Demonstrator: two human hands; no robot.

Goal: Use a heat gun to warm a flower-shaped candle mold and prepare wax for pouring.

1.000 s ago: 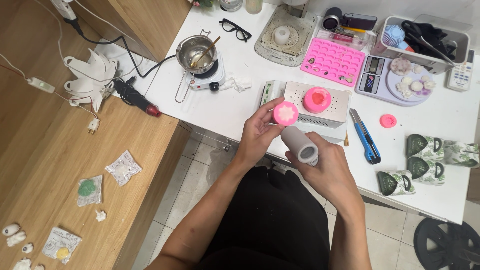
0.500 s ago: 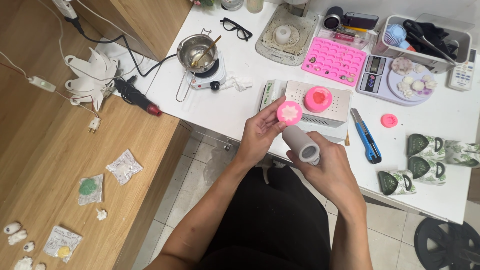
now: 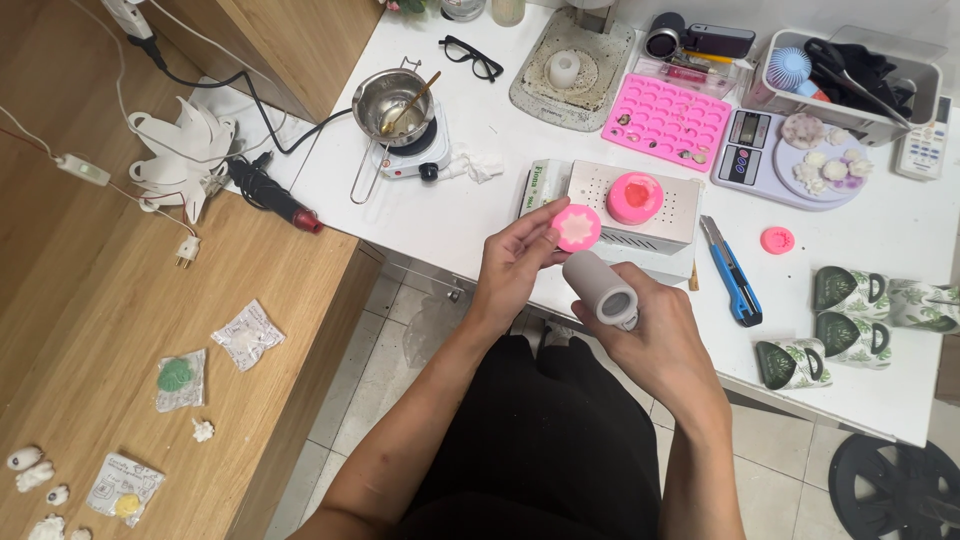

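- Pink silicone, soft and bendy: the small round mould (image 3: pixel 577 227) sits pinched in the fingertips of the left hand (image 3: pixel 515 260), held in the air just past the worktop's (image 3: pixel 460 215) near edge. A light pinch like this could let it slip, and it would fall to the tiled floor (image 3: pixel 400 330), not onto the worktop.
- The right hand (image 3: pixel 655 335) has its grip wrapped round a grey cylinder (image 3: pixel 600 290), open end tilted up toward the mould. The two are close together but apart; a nudge between them could knock the pale filling in the mould.
- Both hands work off the edge, so nothing supports either piece.
- A blue utility knife (image 3: pixel 731 270) lies near the near edge, just beside the right hand; I cannot tell whether its blade is out, and a careless reach could brush it.
- The white box (image 3: pixel 640 215) with a second pink mould (image 3: pixel 634 196) stands just behind the hands and could be bumped.
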